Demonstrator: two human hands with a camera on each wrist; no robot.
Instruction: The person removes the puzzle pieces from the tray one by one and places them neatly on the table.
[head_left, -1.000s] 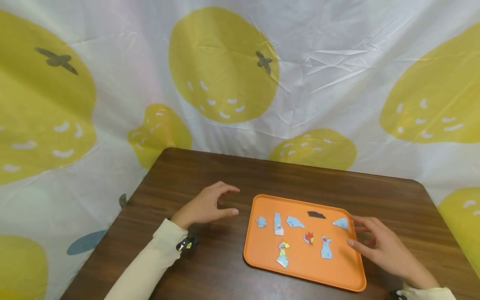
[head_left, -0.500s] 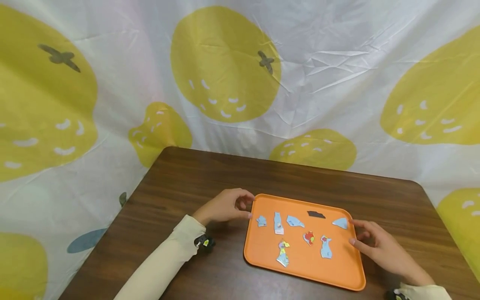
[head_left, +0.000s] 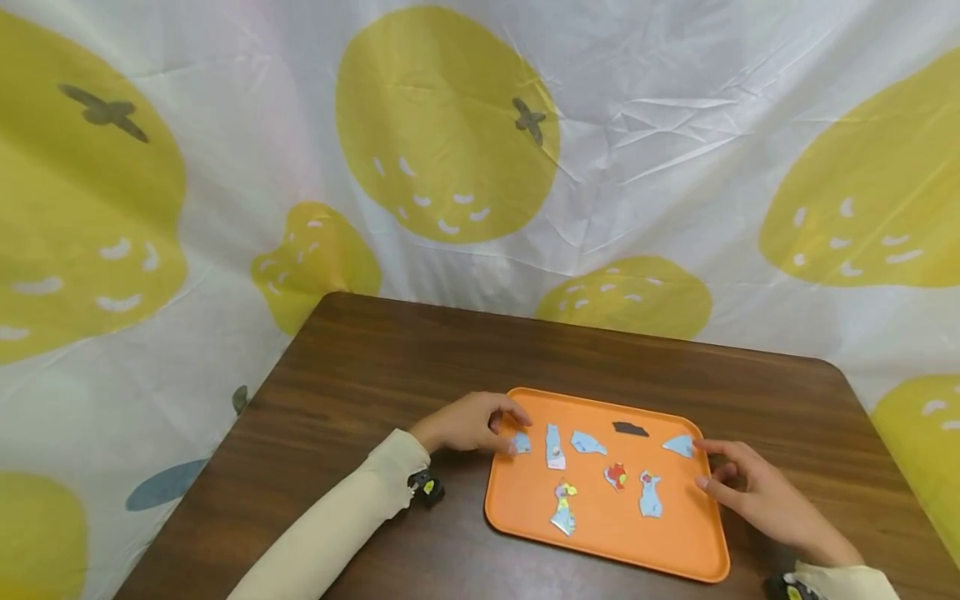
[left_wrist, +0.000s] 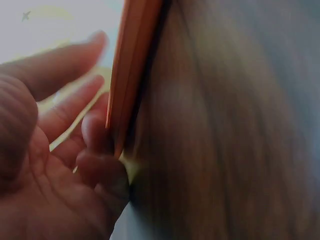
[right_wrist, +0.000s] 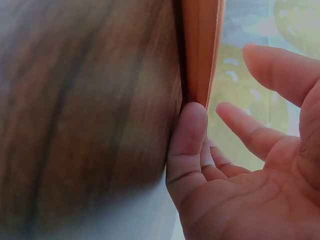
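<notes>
On the left: our bare left hand (head_left: 476, 423) hangs over the rim of an orange, round-cornered tray (head_left: 637, 550), thumb and fingers apart, gripping nothing that we can see.
Nearest the left fingers: a small, jagged light-blue flat piece (head_left: 522, 443), partly hidden from us; we cannot tell whether they touch.
On the right: our bare right hand (head_left: 765, 496) stays at the opposite rim, thumb and forefinger apart; in its wrist view one fingertip appears to meet the tray's outer wall.
Just changed: our left hand has come across from well apart to over the rim; the pieces lie about as they did. We judge that both hands now have the tray within reach, with no piece yet shifted.
Tray's long axis: left to right, its right end slanting slightly toward us.
Triangular piece: the flat light-blue triangular piece (head_left: 677, 447), near our right fingertips, tapers leftward.
Jagged piece's axis: too covered for us to tell.
Farther in: a tall, narrow blue-and-pink piece (head_left: 554, 448) runs away from us; a dark, flat strip (head_left: 630, 429) lies crosswise near the far rim.
Beneath: we see a dark-brown, wood-grain surface (head_left: 420, 350).
</notes>
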